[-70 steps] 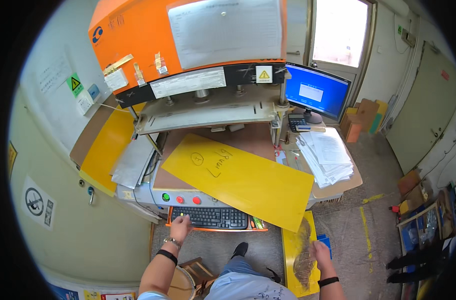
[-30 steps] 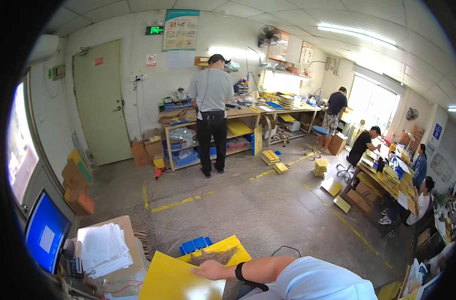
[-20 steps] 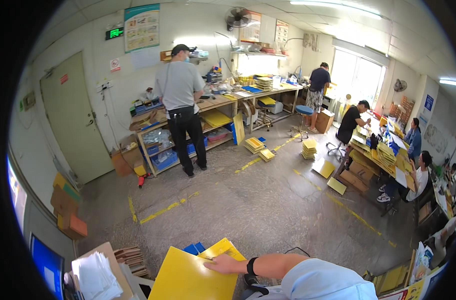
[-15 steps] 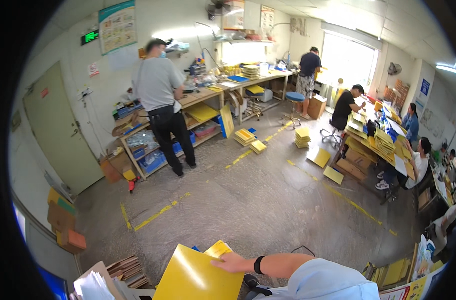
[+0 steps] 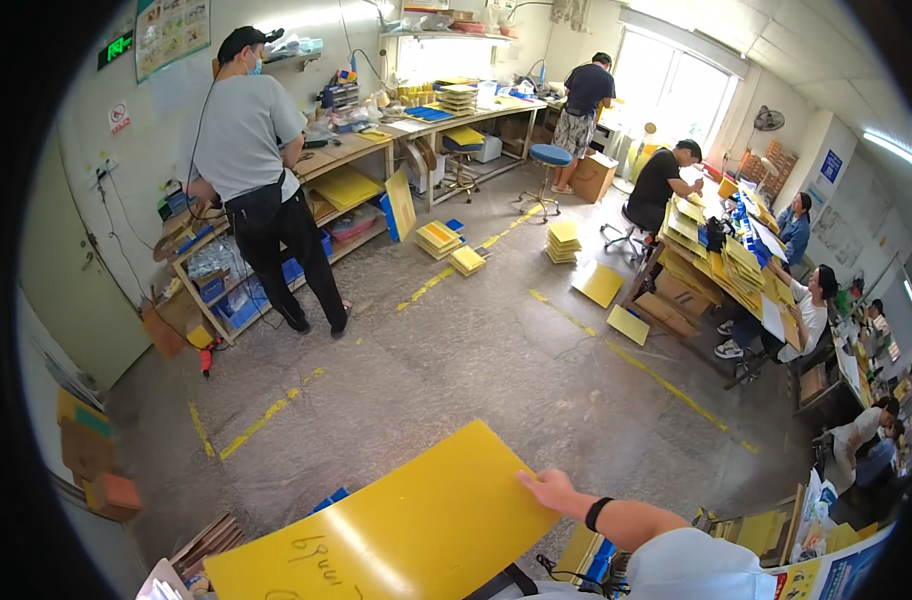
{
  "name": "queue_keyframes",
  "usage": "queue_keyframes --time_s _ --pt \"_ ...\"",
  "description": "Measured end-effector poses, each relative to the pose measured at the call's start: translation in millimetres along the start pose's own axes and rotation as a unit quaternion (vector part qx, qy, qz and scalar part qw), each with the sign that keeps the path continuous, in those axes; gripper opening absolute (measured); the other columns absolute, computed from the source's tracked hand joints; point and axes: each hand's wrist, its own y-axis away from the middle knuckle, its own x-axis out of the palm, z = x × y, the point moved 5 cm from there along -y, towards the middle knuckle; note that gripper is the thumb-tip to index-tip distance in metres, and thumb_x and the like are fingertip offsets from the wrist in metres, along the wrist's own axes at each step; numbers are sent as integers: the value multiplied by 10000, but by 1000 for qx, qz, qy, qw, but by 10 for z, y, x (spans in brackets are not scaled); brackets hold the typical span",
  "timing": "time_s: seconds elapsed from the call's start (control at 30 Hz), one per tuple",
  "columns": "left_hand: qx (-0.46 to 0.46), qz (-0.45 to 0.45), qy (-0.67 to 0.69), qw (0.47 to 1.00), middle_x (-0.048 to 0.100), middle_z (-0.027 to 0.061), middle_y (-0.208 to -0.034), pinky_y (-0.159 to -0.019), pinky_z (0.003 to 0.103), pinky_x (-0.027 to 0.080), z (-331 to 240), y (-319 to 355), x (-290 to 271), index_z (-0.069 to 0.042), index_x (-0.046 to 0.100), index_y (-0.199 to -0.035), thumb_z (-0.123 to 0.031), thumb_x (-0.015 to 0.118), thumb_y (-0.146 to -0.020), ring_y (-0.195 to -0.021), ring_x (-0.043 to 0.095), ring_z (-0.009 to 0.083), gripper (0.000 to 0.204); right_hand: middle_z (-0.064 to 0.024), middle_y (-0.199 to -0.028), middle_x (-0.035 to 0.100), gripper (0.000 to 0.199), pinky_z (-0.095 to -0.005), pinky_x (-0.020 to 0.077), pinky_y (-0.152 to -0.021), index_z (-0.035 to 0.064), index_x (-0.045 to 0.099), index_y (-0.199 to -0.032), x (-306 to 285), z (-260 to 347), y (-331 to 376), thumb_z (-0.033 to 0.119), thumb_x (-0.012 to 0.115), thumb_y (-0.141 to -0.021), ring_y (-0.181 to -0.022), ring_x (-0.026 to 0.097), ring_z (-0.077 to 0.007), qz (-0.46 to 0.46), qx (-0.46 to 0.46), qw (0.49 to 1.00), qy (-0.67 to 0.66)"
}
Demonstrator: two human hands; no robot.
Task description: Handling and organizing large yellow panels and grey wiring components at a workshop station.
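Note:
A large flat yellow board [image 5: 396, 520] lies tilted across the bottom of the view, with handwriting on its near left part and a glare across its face. My right hand [image 5: 551, 491] holds its right edge, fingers closed on it and the thumb at the front. A black band circles the wrist below a pale sleeve. My left hand does not show. Blue pieces [image 5: 329, 499] peek out behind the board's far edge. Beside my right forearm stand more yellow and blue boards [image 5: 588, 556], partly hidden by the board and the arm.
Cardboard sheets [image 5: 208, 540] are stacked at lower left, boards [image 5: 751, 532] at lower right. Small stacks of yellow boards [image 5: 439, 239] sit on the floor. A person in grey [image 5: 241, 130] stands at the left workbench [image 5: 351, 158]; others work at the right table [image 5: 731, 265].
The yellow board now shows more of its length and spans farther left and right. My right hand has moved right and slightly up, gripping its right edge. The view has shifted right.

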Motion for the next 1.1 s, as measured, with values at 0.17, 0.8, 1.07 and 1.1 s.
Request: queue_keyframes --time_s 0.17,0.8,1.07,1.1 --pt "-42 -4 -79 996 641 115 -1329 -961 527 530 244 -675 -28 -219 558 -1411 -527 552 -992 -1131 639 307 519 -99 -691 690 632 -349 516 -603 -44 748 -833 -111 -643 112 564 629 -955 -648 661 -153 -37 79 994 -72" --pt "-235 -156 9 959 707 121 -1047 -933 427 526 814 -2663 -1836 -36 650 -1143 -649 490 -972 -976 675 255 655 -64 -610 595 622 -374 430 -543 -100 606 -696 1224 -233 -152 416 558 -1040 -584 519 -124 -95 -28 992 81" --pt "-171 -187 103 962 641 163 -1151 -1053 459 466 638 -3543 -2734 27 560 -1279 -660 480 -977 -1124 616 291 755 -159 -584 584 615 -430 418 -539 -109 615 -729 2898 127 -864 429 574 -1024 -556 510 -167 -56 -119 977 167" --pt "-171 -194 103 960 641 163 -1151 -1053 459 466 605 -3650 -2820 27 560 -1279 -660 480 -977 -1124 616 291 755 -156 -587 588 612 -428 417 -537 -109 618 -735 3083 136 -962 430 579 -1021 -556 510 -166 -47 -135 976 161"
